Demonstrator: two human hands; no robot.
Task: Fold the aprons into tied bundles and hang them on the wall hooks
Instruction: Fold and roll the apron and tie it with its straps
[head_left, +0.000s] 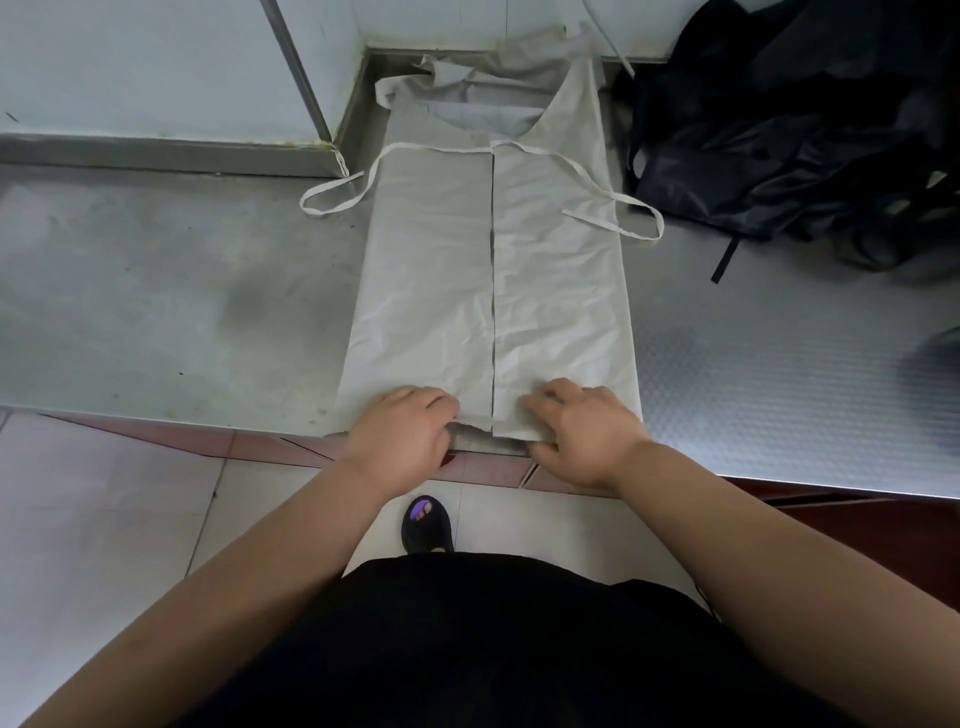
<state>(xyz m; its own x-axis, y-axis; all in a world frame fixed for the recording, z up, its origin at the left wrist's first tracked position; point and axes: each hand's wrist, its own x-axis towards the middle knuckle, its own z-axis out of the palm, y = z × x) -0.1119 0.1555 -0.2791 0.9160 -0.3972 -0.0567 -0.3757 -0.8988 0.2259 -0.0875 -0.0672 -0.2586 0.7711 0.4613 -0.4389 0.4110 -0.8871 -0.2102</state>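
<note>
pale grey folded cloth apron (491, 270) lengthwise, running straight away from me. left hand (400, 431), right hand (582, 431) equally near, fingers curled, pinching near hem. next fold goes forward imo

apron (488, 270) flat on counter (156, 291) | bag (789, 140) right (behind) | hands at near hem

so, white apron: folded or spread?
Folded lengthwise: white apron side panels meet at a centre gap, ties loose. The left hand and right hand pinch its hem.
</note>
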